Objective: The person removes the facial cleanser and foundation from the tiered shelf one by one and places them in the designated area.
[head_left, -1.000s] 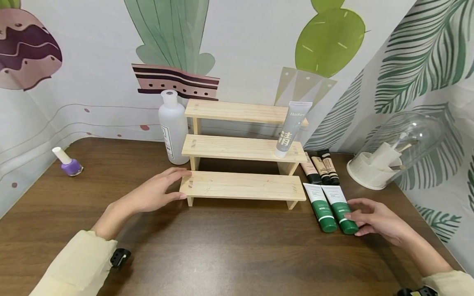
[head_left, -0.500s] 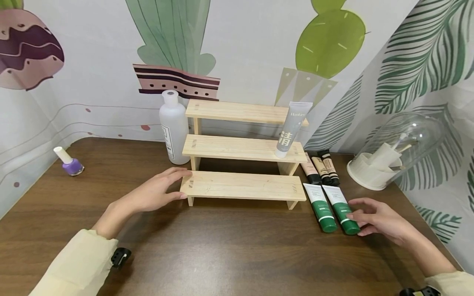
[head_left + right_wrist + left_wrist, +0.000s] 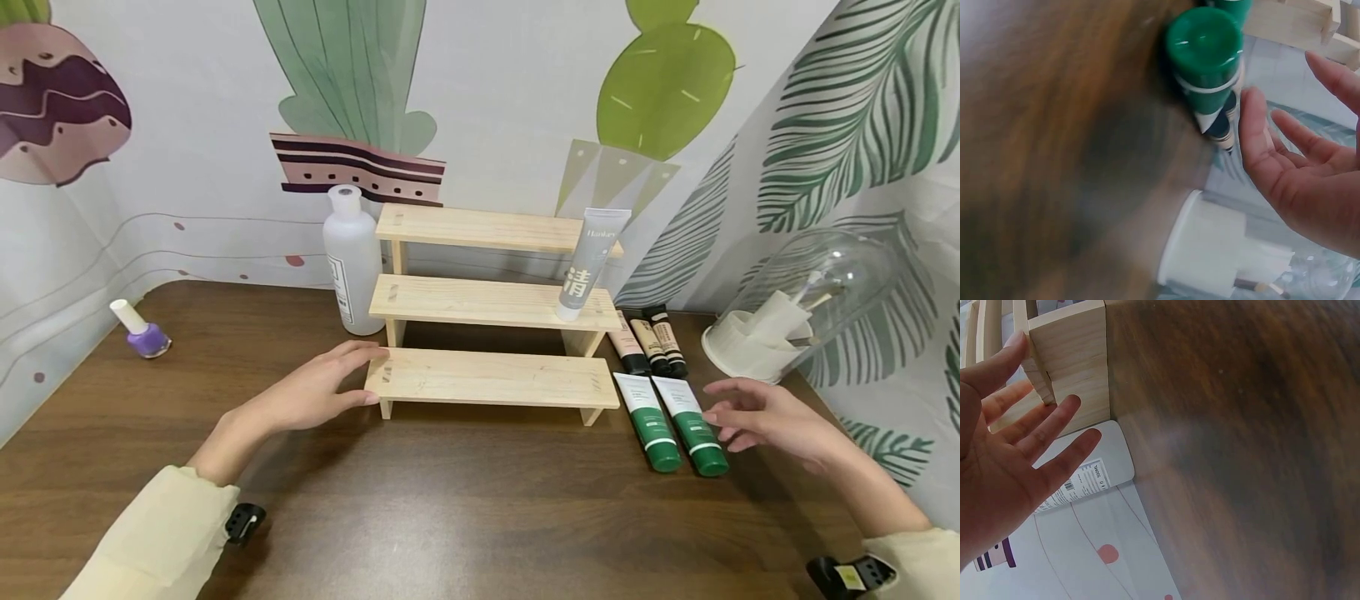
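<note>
My left hand [image 3: 318, 387] is at the left end of the lowest step of a three-tier wooden stand [image 3: 491, 375]. Its thumb and fingers touch that step's end, and the left wrist view shows the fingers [image 3: 1054, 428] spread. On the right, my right hand [image 3: 772, 417] hovers beside a green-and-white squeeze tube [image 3: 693, 429], fingers loosely bent and nothing held. Parallel to that tube lies a matching one [image 3: 651, 425]. In the right wrist view, the near tube's green cap [image 3: 1205, 47] stands apart from my fingers. A grey tube [image 3: 588, 262] stands on the middle step.
A translucent white bottle [image 3: 352, 267] stands left of the stand. Several small black-capped tubes [image 3: 652, 343] lie behind the green-and-white ones. A white holder [image 3: 750, 350] under a clear dome is at the right. Purple nail polish [image 3: 146, 337] stands far left on the brown table [image 3: 450, 508].
My right hand has lifted off the right green-and-white tube and shifted slightly away. That tube has moved slightly right at its cap end. My left hand has stayed in place.
</note>
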The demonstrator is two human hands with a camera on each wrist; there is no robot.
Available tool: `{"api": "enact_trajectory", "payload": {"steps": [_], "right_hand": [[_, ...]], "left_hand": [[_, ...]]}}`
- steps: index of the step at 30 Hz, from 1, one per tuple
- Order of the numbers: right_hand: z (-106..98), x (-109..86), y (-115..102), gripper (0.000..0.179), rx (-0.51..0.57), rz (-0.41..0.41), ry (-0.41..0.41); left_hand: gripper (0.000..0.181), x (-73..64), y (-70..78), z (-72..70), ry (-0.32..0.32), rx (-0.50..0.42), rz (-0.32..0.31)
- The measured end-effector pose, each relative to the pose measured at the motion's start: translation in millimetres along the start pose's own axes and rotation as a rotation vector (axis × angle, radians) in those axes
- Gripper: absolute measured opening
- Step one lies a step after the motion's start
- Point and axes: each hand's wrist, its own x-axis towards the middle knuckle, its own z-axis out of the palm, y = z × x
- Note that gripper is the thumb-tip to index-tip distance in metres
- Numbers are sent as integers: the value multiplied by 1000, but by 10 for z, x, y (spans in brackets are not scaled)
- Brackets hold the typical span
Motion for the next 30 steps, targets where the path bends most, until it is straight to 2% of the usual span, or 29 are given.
{"api": "enact_trajectory", "payload": {"steps": [7,23,30], "right_hand": [[39,144,-219,49,-29,-61,-3],[288,465,-789,43,-102,-190,66],[392,570,-1011,44,-79,-212,66]], "left_hand": [[53,1,-8,4,0,8,0],[53,3,-25,18,9,10,8],[52,1,-30,15,11,10,4]]}}
